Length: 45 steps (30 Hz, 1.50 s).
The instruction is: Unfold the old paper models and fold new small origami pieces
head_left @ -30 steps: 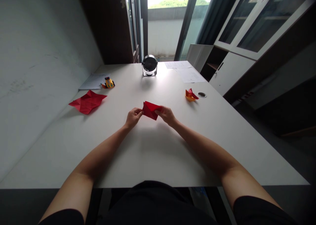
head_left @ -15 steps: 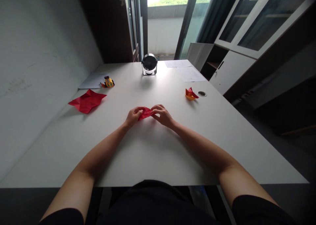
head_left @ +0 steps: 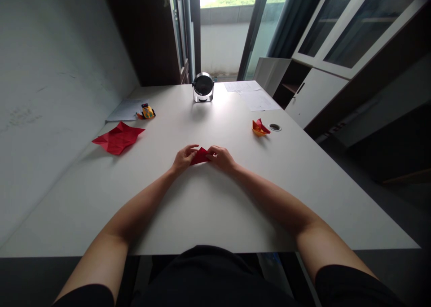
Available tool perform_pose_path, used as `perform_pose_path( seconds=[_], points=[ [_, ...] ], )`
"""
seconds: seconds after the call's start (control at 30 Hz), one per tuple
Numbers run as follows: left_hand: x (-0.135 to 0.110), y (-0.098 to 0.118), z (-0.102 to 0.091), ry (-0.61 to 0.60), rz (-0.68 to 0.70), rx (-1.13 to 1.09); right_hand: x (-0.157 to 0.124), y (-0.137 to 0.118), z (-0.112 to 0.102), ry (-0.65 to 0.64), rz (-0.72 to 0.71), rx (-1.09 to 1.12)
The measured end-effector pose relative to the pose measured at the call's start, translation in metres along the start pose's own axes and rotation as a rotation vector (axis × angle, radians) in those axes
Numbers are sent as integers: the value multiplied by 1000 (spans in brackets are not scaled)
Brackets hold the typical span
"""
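A small folded red paper (head_left: 200, 156) lies flat on the white table (head_left: 208, 208) in front of me. My left hand (head_left: 182, 158) pinches its left edge with curled fingers. My right hand (head_left: 221, 157) presses on its right edge, fingers bent over it. Both hands rest on the tabletop, and most of the paper is covered by my fingers.
A creased red sheet (head_left: 117, 137) lies at the left. An orange and red folded figure (head_left: 260, 128) sits right, beside a cable hole (head_left: 275, 127). A small fan (head_left: 203, 87), a yellow toy (head_left: 147, 111) and white papers (head_left: 257, 101) stand farther back. A wall runs along the left.
The red paper was held up off the table as a wider shape; it now lies flat and smaller on the table, with both hands closer together on it.
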<state>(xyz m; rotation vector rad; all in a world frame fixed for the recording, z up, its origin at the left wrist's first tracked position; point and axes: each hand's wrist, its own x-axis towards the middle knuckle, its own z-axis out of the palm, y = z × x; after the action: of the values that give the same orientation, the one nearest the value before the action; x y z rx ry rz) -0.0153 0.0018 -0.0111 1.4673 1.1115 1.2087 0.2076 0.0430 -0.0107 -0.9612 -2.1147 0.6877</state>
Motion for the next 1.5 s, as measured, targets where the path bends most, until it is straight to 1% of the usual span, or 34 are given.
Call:
perform_pose_path(
  seconds=[0.1,0.23,0.33,0.43,0.5,0.57,0.63,0.7,0.77,0.87,0.97,1.03,1.13,1.2,1.37,1.43,1.5],
  points=[
    [-1,1,0,2,-6,101,2,1,1,16,47,20],
    [-2,1,2,21,32,244,2,-2,0,39,89,56],
    [-2,1,4,43,50,303,2,-3,1,27,123,87],
    [0,2,4,67,66,395,4,-1,0,22,153,53],
    [2,3,3,66,102,492,5,2,-1,34,173,10],
    [3,3,2,41,162,628,6,4,-3,32,189,-48],
    [3,2,3,-1,234,782,7,7,-3,21,174,-141],
    [2,1,4,-75,294,888,7,9,-3,15,124,-256],
    [2,0,6,-179,318,930,7,11,-3,17,77,-356],
    [2,-4,6,-297,263,982,6,12,-4,23,32,-431],
    [4,-8,3,-309,165,1040,4,9,-5,18,-32,-464],
    [6,-10,0,-303,117,1058,2,4,-3,-33,-102,-488],
    [7,-12,-3,-306,92,1064,-2,-3,1,-157,-198,-531],
    [8,-12,-3,-304,95,1063,-3,-5,3,-193,-197,-562],
    [6,-13,-3,-301,103,1056,-3,-3,4,-198,-117,-591],
    [6,-13,-3,-300,112,1051,-4,-1,5,-177,-127,-595],
    [6,-13,-3,-302,116,1058,-4,-1,6,-195,-166,-584]
  ],
)
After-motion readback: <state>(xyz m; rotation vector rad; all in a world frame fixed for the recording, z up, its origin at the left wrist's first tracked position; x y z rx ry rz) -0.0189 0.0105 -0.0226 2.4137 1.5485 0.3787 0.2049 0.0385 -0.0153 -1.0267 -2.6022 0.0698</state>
